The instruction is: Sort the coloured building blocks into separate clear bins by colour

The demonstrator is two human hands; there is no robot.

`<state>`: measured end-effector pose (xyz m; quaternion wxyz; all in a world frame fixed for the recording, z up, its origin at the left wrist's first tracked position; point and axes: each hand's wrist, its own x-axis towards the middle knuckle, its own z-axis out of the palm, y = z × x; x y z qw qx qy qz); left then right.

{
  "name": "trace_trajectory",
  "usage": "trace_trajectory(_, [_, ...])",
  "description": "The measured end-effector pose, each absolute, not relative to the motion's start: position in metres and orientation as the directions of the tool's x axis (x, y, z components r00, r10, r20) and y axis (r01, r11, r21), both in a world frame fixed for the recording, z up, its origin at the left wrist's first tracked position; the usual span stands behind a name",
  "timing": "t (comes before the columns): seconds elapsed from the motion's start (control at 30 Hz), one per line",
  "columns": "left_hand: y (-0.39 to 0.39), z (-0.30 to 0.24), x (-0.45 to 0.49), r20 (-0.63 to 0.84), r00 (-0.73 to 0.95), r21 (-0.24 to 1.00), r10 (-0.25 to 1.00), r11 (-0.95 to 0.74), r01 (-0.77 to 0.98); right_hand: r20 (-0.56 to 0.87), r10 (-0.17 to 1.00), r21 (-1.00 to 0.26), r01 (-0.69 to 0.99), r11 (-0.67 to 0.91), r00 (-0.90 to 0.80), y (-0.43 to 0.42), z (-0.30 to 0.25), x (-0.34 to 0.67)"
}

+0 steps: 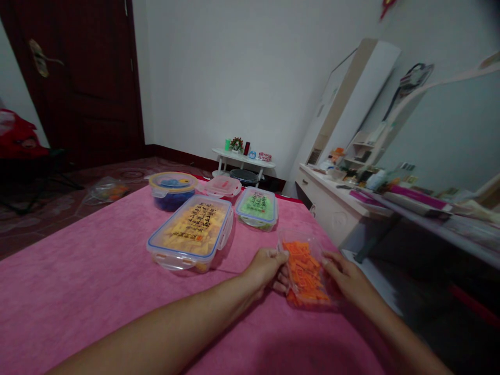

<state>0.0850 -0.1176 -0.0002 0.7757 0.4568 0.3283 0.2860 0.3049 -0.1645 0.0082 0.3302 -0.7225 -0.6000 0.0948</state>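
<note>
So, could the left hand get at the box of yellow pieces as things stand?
Probably yes: only pink cloth lies between the left hand and the box of yellow pieces, though that hand grips the box of orange pieces.

Black brush-style lettering [203,214] right across the lid of the yellow-filled box [175,244], more on the green-filled box [255,203], small reddish stamps [199,238] too, all illegible!
</note>
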Motion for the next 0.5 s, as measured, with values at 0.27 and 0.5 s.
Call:
trace_trajectory(0.27, [-0.1206, 0.0006, 0.0841, -0.208, 0.651, 0.906, 0.73, 0.395, -0.152, 0.25, 0.935, -0.678, 0.735, -0.016, 0.251, -0.1597, 0.0153, 0.2987])
trace_trajectory(0.5, [-0.1153, 0.0038, 0.0832, -0.333, 0.668, 0.843, 0.666, 0.528, -0.106, 0.281, 0.929, -0.608, 0.794, -0.023, 0.243, -0.1584, 0.0131, 0.2982])
